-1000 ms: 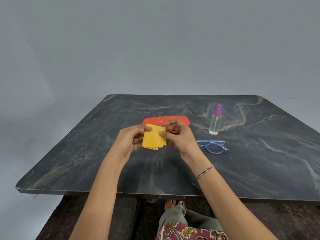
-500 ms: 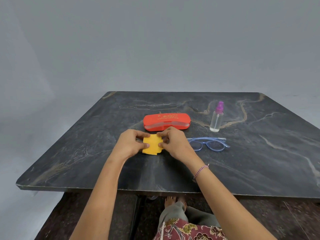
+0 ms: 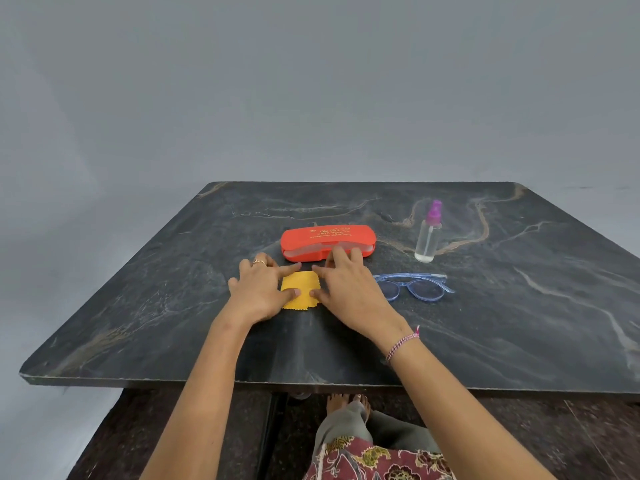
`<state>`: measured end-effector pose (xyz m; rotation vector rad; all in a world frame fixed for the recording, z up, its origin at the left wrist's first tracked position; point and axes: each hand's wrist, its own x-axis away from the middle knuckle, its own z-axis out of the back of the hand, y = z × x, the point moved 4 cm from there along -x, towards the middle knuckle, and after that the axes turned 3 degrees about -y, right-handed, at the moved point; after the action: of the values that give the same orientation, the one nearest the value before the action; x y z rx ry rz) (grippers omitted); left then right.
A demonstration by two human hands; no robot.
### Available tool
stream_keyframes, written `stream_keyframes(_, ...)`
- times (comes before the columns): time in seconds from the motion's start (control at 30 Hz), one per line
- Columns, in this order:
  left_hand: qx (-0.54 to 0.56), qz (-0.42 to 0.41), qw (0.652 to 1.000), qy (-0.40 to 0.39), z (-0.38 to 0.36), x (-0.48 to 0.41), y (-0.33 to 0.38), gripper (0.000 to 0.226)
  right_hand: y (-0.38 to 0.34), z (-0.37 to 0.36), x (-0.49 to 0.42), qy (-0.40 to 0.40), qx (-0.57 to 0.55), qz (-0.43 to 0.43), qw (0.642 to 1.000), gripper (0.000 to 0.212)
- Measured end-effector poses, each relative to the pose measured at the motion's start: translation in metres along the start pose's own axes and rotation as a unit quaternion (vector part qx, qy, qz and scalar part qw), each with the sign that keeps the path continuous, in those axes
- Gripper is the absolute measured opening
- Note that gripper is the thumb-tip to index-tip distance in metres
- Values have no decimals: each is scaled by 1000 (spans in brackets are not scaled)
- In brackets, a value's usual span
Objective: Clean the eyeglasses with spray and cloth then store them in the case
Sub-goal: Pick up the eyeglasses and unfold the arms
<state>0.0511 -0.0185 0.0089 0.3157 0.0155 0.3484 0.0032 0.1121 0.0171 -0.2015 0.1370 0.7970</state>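
My left hand [image 3: 258, 292] and right hand [image 3: 349, 289] lie flat, fingers straight and spread, pressing the yellow cloth [image 3: 299, 289] down on the table [image 3: 166, 306]. My thumbs and forefingers hold its two sides, and its zigzag near edge shows between my wrists. Neither hand is curled round anything. The cloth sits about midway between the left and right edges, with a band of dark marble between it and the near edge, where my forearms cross. Just past the cloth, toward the far edge, lies the closed red case [image 3: 327, 242]. My right fingertips reach its near side, though I cannot tell whether they touch it. Just beside my right hand the blue eyeglasses [image 3: 414, 289] lie on the table, apart from the case. Beyond them, toward the far right corner, the spray bottle [image 3: 428, 237] stands upright with its purple top, near the case's right end but not touching it. From my left hand the marble runs wide to the left edge, and past the eyeglasses another broad stretch runs to the right edge.
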Motion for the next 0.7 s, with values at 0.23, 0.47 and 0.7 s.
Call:
stream_keyframes(0.23,165,-163,962,142,-2,-11,73,35,77,40,15,128,-71,-2,989,27)
stream_keyframes(0.47,140,-242,955,103,-7,-41,130,20,144,48,31,70,-87,14,994,17)
stream_keyframes(0.7,125,-236,962,57,-16,-47,120,13,162,41,38,80,-156,11,984,12)
